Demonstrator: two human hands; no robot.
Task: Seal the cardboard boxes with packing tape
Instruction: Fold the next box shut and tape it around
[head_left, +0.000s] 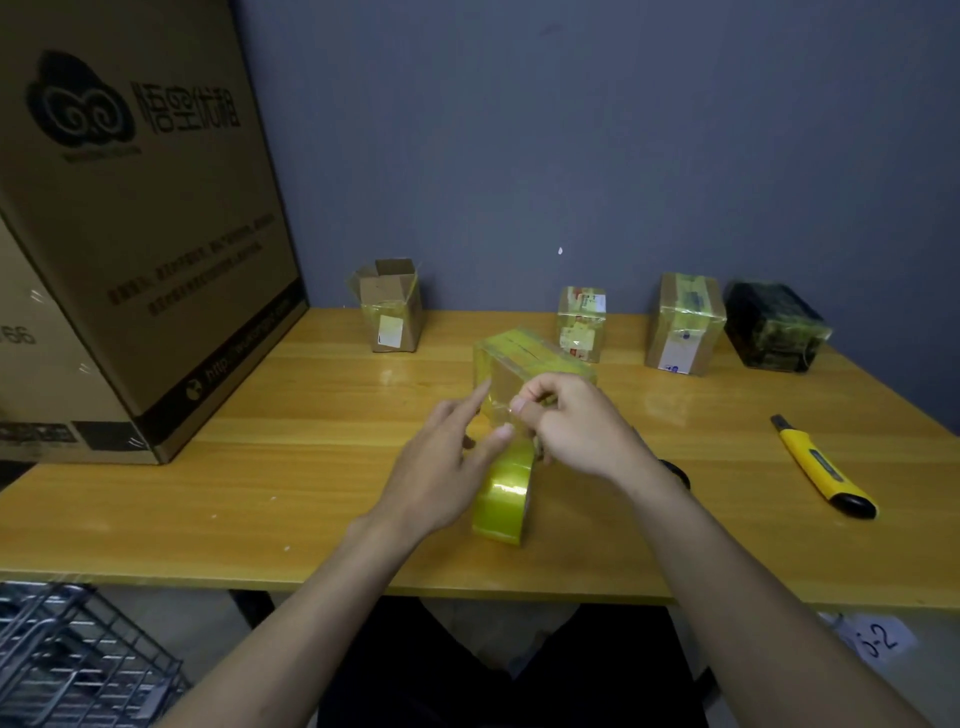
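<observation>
- Two hands work mid-tabletop (311, 467): my right hand (576, 426) pinches the tape strip; my left hand (441, 467) is spread, forefinger on the film.
- I judge this the laying step; next, press the strip down, then cut.
- The tape roll (504, 493) stands on edge below my hands.
- The box (524, 358), just beyond, runs its long axis away-left to near-right.

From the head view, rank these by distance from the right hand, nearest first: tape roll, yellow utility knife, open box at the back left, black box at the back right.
From the right hand:
1. Tape roll, just below it.
2. Yellow utility knife, on the right.
3. Open box and black box: farthest, too close to rank.
</observation>
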